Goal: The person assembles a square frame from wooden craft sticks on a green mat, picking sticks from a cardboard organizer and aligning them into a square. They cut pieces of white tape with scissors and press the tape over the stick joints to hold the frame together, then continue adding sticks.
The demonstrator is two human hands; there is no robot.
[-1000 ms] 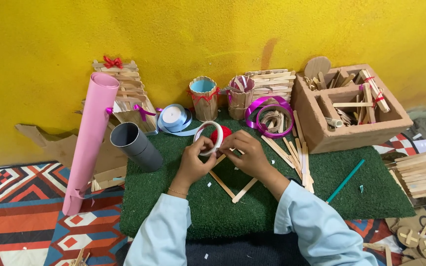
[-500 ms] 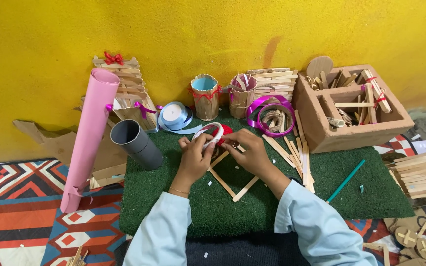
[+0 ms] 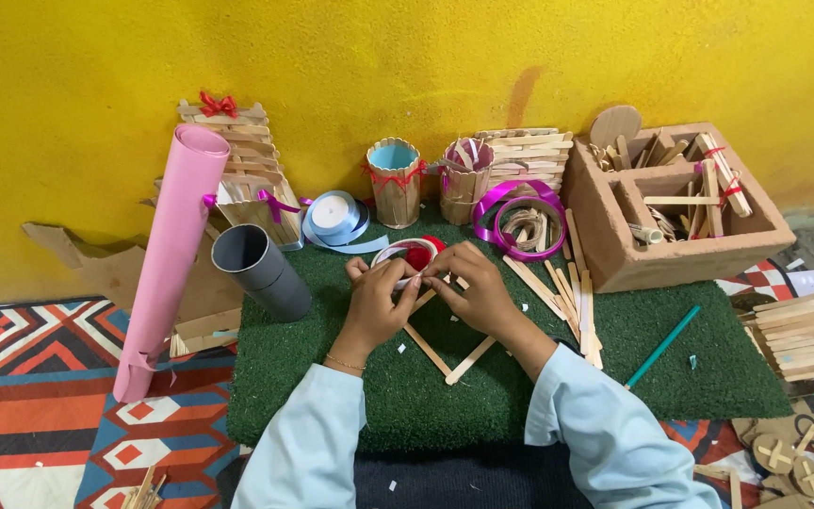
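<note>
- Head view: both hands are met over a frame of flat wooden craft sticks point(image 3: 445, 344) laid in a V shape on the green artificial-turf mat point(image 3: 332, 377).
- The left hand point(image 3: 379, 302) is curled, its fingertips pinched on the upper end of the frame, right beside a small white ribbon loop with a red centre point(image 3: 409, 253).
- The right hand point(image 3: 473, 287) is closed in the same way, thumb and forefinger pressed on the same spot, touching the left fingertips.
- Compared with the earlier pictures, the hands are seen drawn closer together at the top of the frame; the sticks themselves appear little moved, so the work is judged to be held at a joining point.
- A grey plastic tube point(image 3: 261, 271) and a pink rolled sheet point(image 3: 167, 254) lie to the left of the mat.
- A light blue ribbon spool point(image 3: 334, 217), two stick-built cups point(image 3: 394, 179) and purple ribbon loops point(image 3: 515, 212) stand behind the hands, against the yellow wall point(image 3: 407, 66).
- A brown box with compartments point(image 3: 680, 259), filled with sticks, is set at the right; loose sticks point(image 3: 577, 302) and a teal pencil point(image 3: 663, 346) lie near it.
</note>
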